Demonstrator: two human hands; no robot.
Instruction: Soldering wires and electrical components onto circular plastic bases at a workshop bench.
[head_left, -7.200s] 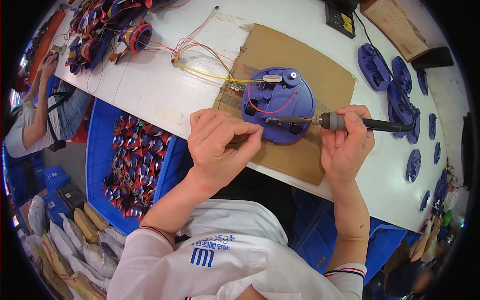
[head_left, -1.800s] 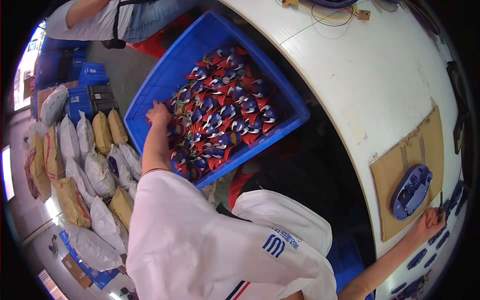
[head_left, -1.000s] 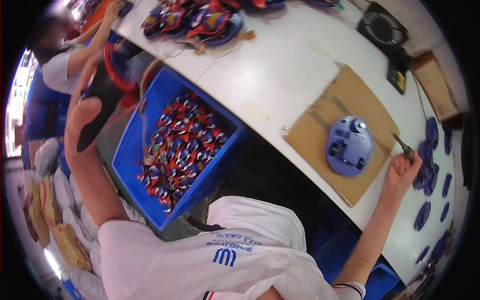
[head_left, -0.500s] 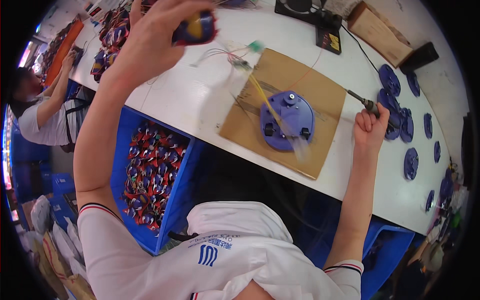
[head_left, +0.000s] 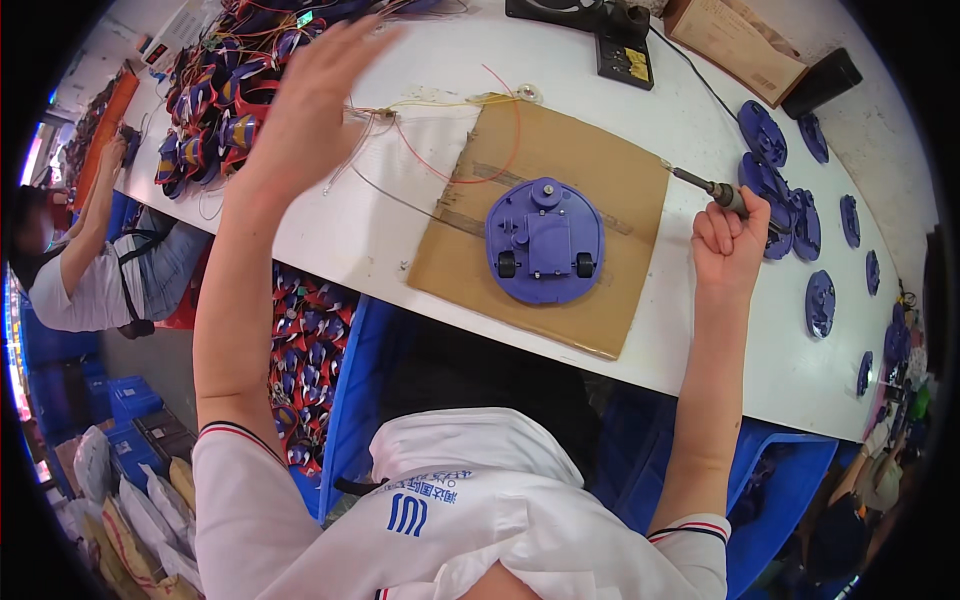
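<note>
My left hand (head_left: 312, 120) is raised over the left side of the table, fingers stretched out and nothing in them. Close by it lies a heap of blue, red and yellow plastic shells (head_left: 215, 110) with thin wires. Loose red and yellow wires (head_left: 408, 140) run from beside that hand onto the cardboard's far edge. On the brown cardboard (head_left: 460, 265) rests a purple round base (head_left: 549, 245) with two black wheels. Right of it, my right hand (head_left: 730, 245) is closed around a soldering iron (head_left: 722, 192), its tip pointing toward the cardboard's edge.
Several purple bases (head_left: 820, 303) lie along the right of the white table (head_left: 680, 345). A soldering stand (head_left: 624, 60) and an open carton (head_left: 735, 50) are at the back. Below the table, a blue bin (head_left: 345, 400) holds more shells. A person (head_left: 85, 260) works far left.
My left hand has let go of the blue, red and yellow shell. The wires that hung across the purple base now lie farther left. My right hand still holds the soldering iron.
</note>
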